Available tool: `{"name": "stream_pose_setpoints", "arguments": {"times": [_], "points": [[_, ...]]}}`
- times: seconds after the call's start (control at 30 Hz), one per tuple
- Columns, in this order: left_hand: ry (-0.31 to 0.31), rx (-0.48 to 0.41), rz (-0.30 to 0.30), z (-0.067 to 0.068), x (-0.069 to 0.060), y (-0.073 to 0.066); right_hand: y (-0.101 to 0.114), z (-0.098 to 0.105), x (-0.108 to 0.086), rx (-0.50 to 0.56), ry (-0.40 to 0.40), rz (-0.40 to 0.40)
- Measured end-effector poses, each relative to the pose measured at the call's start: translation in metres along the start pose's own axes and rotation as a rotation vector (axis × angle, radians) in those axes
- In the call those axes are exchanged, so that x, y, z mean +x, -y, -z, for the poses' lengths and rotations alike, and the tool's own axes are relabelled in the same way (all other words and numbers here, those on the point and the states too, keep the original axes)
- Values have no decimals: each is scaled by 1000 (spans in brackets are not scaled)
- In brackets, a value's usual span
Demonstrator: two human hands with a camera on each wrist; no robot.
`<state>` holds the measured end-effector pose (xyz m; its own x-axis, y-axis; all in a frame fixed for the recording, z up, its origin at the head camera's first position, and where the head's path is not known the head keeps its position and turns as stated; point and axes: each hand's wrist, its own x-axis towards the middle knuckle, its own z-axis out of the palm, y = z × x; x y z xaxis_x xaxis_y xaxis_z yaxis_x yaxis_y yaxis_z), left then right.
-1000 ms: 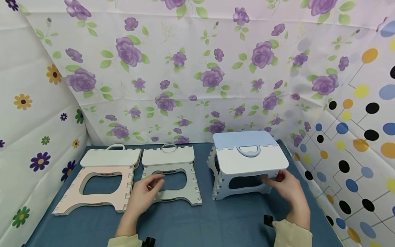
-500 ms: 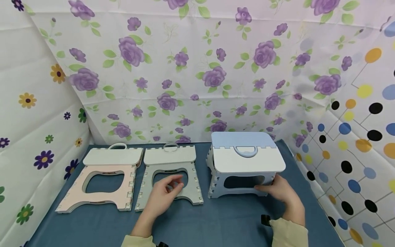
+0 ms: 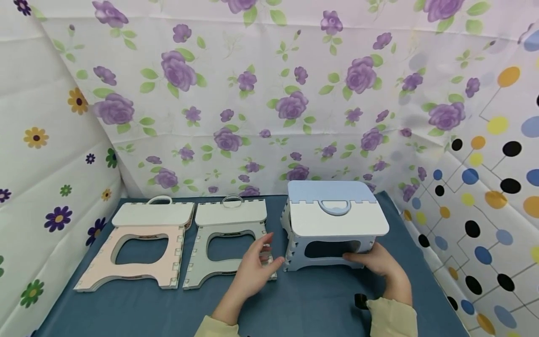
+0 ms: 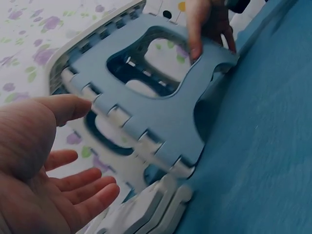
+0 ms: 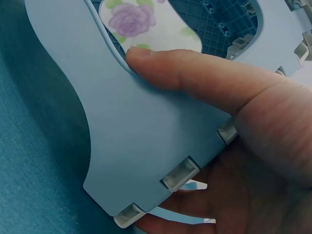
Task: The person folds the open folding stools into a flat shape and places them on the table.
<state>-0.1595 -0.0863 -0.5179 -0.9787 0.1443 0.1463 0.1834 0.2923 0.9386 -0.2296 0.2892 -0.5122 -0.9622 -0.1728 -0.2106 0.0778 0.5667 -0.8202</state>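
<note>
An unfolded blue-and-white folding stool (image 3: pixel 337 222) stands upright at the right of the table, its blue carry handle (image 3: pixel 335 208) lying in the middle of the top. My right hand (image 3: pixel 381 267) grips its right front leg. In the right wrist view the thumb (image 5: pixel 170 70) presses the blue front panel (image 5: pixel 122 122) by the opening, with the other fingers round the side, partly hidden. My left hand (image 3: pixel 254 271) is apart from the stool, left of it, before the grey-green folded stool (image 3: pixel 230 213). The left wrist view shows its fingers (image 4: pixel 87 187) spread and holding nothing.
A folded pink stool (image 3: pixel 101 262) with a white top lies flat at the left, beside the grey-green one. The blue tablecloth (image 3: pixel 303 304) covers the table. Flowered sheets (image 3: pixel 261 93) hang behind and at the left, a dotted sheet (image 3: pixel 484 224) at the right.
My left hand has moved right, across the grey-green stool towards the blue-and-white one, its fingers opening. My right hand has kept its grip, and the blue-and-white stool has shifted slightly left.
</note>
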Motion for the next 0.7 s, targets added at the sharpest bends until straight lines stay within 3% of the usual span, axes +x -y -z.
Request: {"name": "stream_pose_setpoints", "arguments": {"times": [0.27, 0.7], "points": [[59, -9, 19, -22, 1, 2, -1, 1, -2, -10, -5, -21], [130, 13, -13, -29, 1, 3, -1, 1, -3, 40, 0, -22]]}}
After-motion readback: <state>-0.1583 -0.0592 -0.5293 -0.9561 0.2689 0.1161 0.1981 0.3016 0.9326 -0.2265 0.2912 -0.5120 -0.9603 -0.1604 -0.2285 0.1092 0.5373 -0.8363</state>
